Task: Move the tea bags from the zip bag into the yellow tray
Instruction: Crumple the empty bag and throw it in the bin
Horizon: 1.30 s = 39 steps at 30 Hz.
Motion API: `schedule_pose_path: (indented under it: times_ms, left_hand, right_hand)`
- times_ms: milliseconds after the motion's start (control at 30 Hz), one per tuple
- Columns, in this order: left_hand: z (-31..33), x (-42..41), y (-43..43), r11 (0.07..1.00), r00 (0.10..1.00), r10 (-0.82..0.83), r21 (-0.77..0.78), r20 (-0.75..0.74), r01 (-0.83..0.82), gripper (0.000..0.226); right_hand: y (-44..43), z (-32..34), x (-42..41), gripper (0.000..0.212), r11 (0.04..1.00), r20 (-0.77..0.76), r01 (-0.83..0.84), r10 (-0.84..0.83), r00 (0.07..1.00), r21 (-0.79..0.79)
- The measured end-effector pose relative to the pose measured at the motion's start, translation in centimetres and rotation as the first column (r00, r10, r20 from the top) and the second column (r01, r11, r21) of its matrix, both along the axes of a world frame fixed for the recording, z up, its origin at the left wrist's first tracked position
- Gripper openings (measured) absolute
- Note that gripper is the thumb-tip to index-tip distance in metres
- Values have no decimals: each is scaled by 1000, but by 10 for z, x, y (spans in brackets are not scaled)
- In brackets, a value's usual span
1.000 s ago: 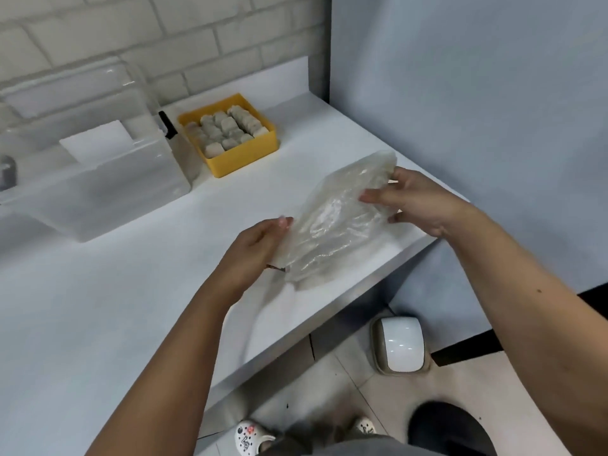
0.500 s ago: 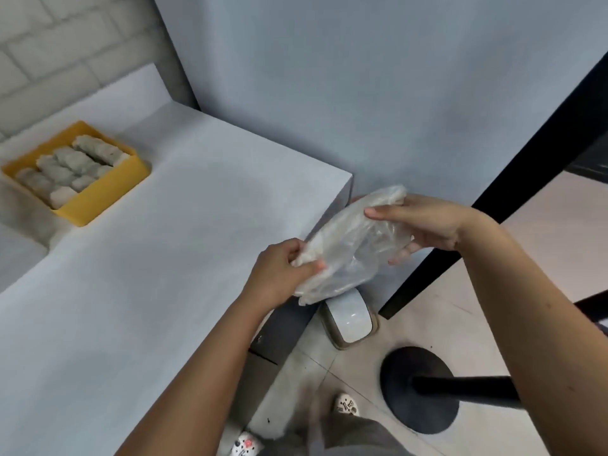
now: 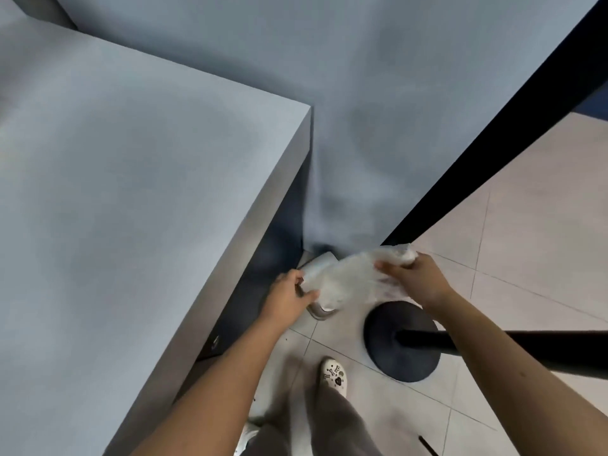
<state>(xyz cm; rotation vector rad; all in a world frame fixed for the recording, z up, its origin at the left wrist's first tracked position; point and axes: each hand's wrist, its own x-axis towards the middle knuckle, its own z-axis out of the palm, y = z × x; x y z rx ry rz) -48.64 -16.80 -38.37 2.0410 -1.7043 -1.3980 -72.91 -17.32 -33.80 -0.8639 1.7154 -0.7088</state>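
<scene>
Left hand (image 3: 289,296) and right hand (image 3: 418,278) clench their fingers (image 3: 385,266) on the crumpled zip bag (image 3: 348,278), held beyond the desk (image 3: 131,192) above the floor (image 3: 526,209); any tea bag hidden inside could drop there

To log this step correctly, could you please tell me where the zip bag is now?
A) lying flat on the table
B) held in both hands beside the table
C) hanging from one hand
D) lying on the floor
B: the left hand and right hand each grip an end of the crumpled zip bag, past the table edge, above the floor.
</scene>
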Motion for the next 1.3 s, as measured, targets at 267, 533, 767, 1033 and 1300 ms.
schedule_pose_path:
  times_ms: [267,533,767,1033,1300]
  left_hand:
    - [-124,-14,-19,992,994,-22,124,110,8,59]
    - [-237,-45,-82,993,976,-113,57,185,104,78]
    - [-305,-66,-106,978,926,-207,28,317,209,100]
    - [-341,-53,-104,979,894,-197,30,401,203,118]
    - [-341,-51,-84,953,904,-101,-221,416,208,99]
  right_hand:
    - [41,-144,-5,24,917,-110,376,-364,925,130]
    - [49,-249,-7,28,809,7,562,-571,821,172]
    - [59,-302,-6,26,776,-81,612,-607,790,152]
    - [51,-323,1,24,752,-78,643,-639,765,144]
    - [28,-341,20,23,728,-105,673,-665,740,134]
